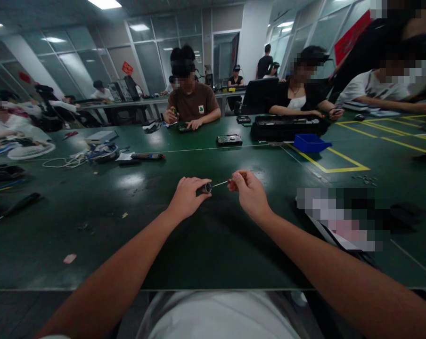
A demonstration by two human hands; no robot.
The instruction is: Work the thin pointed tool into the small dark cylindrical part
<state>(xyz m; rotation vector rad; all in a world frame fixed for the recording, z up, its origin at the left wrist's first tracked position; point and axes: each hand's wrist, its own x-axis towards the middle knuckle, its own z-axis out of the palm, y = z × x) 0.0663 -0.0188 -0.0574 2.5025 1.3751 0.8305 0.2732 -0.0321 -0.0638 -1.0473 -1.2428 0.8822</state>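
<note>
Left hand (186,195) has its thumb and fingers closed on a short dark tube (206,188), up above the green table (199,235). The tube's round open end faces the right hand (251,190). That hand pinches the small red end of a thin metal stick (220,183), and the stick points over at the tube. I cannot tell if the tip touches it. The two hands are near each other but do not touch.

Past the hands, a flat metal and black box (229,140) lies on the table. To the right of it sits a blue bin (310,143), close to a long black tray (287,127). Yellow lines (347,169) mark the table by the bin, and little bits (364,180) are spread out near them.

On the left side I see a black-handled tool (25,202), a pink and white scrap (69,258) and a messy pile of white cord (68,161). Across from the hands, a person in a brown shirt (199,103) bends over a small green board (182,127), with both hands close to it.
</note>
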